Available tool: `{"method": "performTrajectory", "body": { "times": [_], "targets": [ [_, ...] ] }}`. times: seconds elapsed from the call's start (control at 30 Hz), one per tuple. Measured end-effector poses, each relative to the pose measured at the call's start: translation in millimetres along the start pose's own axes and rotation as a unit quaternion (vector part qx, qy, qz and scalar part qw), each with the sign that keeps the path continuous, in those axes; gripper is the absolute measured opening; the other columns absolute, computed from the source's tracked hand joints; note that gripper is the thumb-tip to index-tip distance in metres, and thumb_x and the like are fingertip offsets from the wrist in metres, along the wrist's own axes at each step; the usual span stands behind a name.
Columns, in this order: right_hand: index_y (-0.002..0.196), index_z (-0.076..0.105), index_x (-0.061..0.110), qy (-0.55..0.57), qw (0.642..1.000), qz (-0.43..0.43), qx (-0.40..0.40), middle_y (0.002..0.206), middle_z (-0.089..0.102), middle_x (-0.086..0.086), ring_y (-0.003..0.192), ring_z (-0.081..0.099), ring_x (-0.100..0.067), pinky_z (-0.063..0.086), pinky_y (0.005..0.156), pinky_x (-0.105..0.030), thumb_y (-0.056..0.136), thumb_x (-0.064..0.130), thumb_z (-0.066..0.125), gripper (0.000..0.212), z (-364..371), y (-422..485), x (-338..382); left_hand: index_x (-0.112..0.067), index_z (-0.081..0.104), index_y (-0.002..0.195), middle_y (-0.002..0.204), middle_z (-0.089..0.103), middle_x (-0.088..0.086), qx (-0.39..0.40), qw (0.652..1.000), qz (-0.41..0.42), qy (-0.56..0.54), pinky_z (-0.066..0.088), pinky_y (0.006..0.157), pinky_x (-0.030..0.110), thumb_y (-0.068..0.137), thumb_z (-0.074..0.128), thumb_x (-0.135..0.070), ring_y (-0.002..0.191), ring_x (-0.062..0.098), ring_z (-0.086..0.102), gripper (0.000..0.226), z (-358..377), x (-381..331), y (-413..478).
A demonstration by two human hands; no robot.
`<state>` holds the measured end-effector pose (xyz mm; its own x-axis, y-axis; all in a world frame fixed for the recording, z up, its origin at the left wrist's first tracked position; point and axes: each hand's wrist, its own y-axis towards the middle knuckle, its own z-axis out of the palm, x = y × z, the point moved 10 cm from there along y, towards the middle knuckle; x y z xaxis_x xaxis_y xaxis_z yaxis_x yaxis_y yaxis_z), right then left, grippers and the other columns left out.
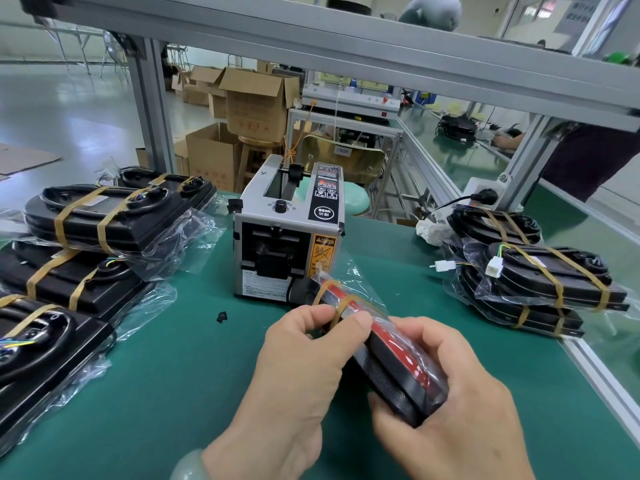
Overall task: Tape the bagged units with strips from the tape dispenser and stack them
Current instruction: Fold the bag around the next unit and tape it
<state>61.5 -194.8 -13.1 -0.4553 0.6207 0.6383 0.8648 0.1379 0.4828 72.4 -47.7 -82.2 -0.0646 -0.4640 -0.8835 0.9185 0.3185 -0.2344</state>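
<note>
At the near middle of the green table, both hands hold one bagged unit tilted up on its long edge, clear of the mat, its far end pointing toward the tape dispenser. The unit is black with a red strip along its upper side, inside a clear plastic bag.

The right hand grips the near end, its fingers curled over the top and its thumb underneath. The left hand pinches the unit farther along; thumb and forefinger are closed together on a brown tape strip that wraps across the bag. A second brown strip circles the far end, where loose plastic sticks up.

The grey tape dispenser stands at the middle of the table, just beyond the held unit, its cutter slot facing the person.

Taped bagged units lie stacked along the left edge, each bound with two brown strips. Another stack sits at the right edge, with a white connector hanging from its top unit.

A small black scrap lies on the mat left of the hands. A pale bracelet circles the left wrist.
</note>
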Motion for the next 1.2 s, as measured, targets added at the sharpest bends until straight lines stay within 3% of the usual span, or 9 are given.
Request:
{"method": "performTrajectory", "body": {
  "times": [0.1,0.2,0.5,0.6,0.73,0.83,0.93,1.03,1.2],
  "targets": [
    [0.108,0.053,0.046,0.004,1.0,0.005,0.009,0.09,0.067,0.024,0.079,0.065,0.0,0.045,0.073,-0.008,0.044,0.033,0.07,0.068,0,1,-2,-0.014,0.065,0.09,0.084,0.074,0.006,-0.01,1.0,-0.023,0.004,0.046,0.069,0.026,0.075,0.076,-0.018,0.076,0.017,0.061,0.019,-5,3,8],
    [0.108,0.054,0.045,-0.002,1.0,0.01,0.019,0.09,0.068,0.025,0.079,0.065,0.0,0.044,0.073,-0.007,0.043,0.034,0.07,0.068,1,2,-2,-0.016,0.066,0.083,0.075,0.07,0.001,-0.02,0.999,0.014,0.038,0.046,0.058,0.014,0.075,0.075,-0.025,0.067,0.01,0.056,0.016,-9,-4,11],
    [0.106,0.052,0.051,0.004,0.999,0.037,0.018,0.088,0.065,0.032,0.076,0.064,0.003,0.045,0.072,-0.009,0.045,0.042,0.063,0.062,-2,7,-6,-0.045,0.044,0.105,0.115,0.034,-0.032,-0.029,0.955,0.118,0.271,0.033,0.077,0.005,0.034,0.069,-0.068,0.11,-0.008,0.038,0.08,0,-19,-11],
    [0.107,0.05,0.053,0.016,0.997,0.05,0.047,0.085,0.065,0.034,0.075,0.063,0.005,0.044,0.07,-0.007,0.044,0.042,0.062,0.065,-3,12,-8,-0.057,0.019,0.129,0.127,0.017,-0.04,0.049,0.913,0.168,0.367,0.029,0.092,0.007,0.027,0.063,-0.069,0.124,-0.011,0.025,0.112,16,-19,-22],
    [0.104,0.048,0.049,-0.028,0.991,-0.015,0.126,0.089,0.064,0.032,0.076,0.063,0.003,0.048,0.067,-0.013,0.045,0.039,0.064,0.062,-1,25,8,-0.067,0.017,0.129,0.142,0.003,-0.046,0.206,0.827,0.296,0.431,0.009,0.101,-0.005,0.061,0.068,-0.051,0.136,-0.018,0.003,0.087,34,-40,-25],
    [0.112,0.045,0.052,-0.033,0.977,-0.063,0.203,0.099,0.062,0.032,0.083,0.064,0.004,0.048,0.07,-0.011,0.046,0.047,0.073,0.072,2,39,18,-0.056,0.029,0.133,0.138,0.027,-0.04,0.231,0.762,0.342,0.498,0.018,0.108,0.006,0.07,0.073,-0.037,0.134,-0.013,0.022,0.08,42,-49,-14],
    [0.12,0.052,0.043,0.124,0.965,-0.046,0.225,0.116,0.063,0.022,0.104,0.063,-0.002,0.048,0.09,-0.024,0.041,0.067,0.08,0.088,-12,60,22,-0.048,0.05,0.116,0.111,0.057,-0.027,0.207,0.787,0.328,0.48,0.041,0.089,0.014,0.066,0.074,-0.042,0.106,-0.006,0.053,0.056,35,-55,2],
    [0.114,0.061,0.035,0.17,0.977,-0.051,0.116,0.12,0.064,0.013,0.116,0.057,-0.007,0.041,0.103,-0.04,0.047,0.067,0.079,0.077,-47,76,15,-0.048,0.056,0.111,0.107,0.065,-0.025,0.21,0.847,0.269,0.408,0.046,0.09,0.017,0.064,0.082,-0.034,0.102,-0.004,0.06,0.055,17,-47,18],
    [0.113,0.052,0.041,0.11,0.984,-0.096,0.104,0.13,0.053,0.024,0.125,0.048,0.0,0.033,0.104,-0.018,0.061,0.043,0.076,0.057,-20,50,19,-0.045,0.061,0.114,0.113,0.068,-0.018,0.246,0.876,0.209,0.357,0.048,0.096,0.026,0.069,0.085,-0.016,0.108,0.001,0.062,0.059,12,-36,31]
  ]
}}
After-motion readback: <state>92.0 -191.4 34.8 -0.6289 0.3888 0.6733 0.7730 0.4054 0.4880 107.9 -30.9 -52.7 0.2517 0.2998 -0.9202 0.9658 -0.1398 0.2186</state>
